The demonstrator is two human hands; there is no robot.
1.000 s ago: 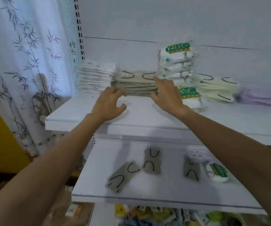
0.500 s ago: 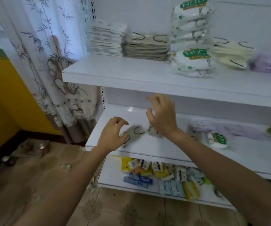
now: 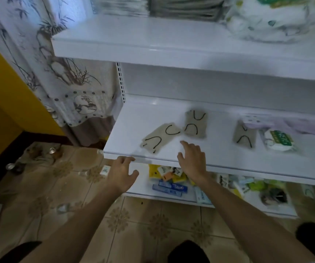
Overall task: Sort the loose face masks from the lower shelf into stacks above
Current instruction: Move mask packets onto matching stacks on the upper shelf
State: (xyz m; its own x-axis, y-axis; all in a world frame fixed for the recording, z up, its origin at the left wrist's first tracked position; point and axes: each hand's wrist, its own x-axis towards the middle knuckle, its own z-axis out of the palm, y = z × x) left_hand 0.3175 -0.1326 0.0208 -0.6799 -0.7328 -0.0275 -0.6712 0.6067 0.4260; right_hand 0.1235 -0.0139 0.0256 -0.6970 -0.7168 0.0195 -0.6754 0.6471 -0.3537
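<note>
Right hand [image 3: 191,160] and left hand [image 3: 122,171], fingers spread and empty, sit at 6 o'clock of the flat, grey, rectangular masks [image 3: 160,138]; half a second ago both hands overlapped them.

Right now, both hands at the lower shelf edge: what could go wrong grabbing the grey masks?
1. The leftmost grey mask lies tilted near the front edge of the lower shelf; a sweep by the right hand could knock it to the floor.
2. Its corner almost touches the middle grey mask; lifting one could drag the other.
3. The right grey mask seems partly under the purple packs; pulling it may disturb them.
</note>
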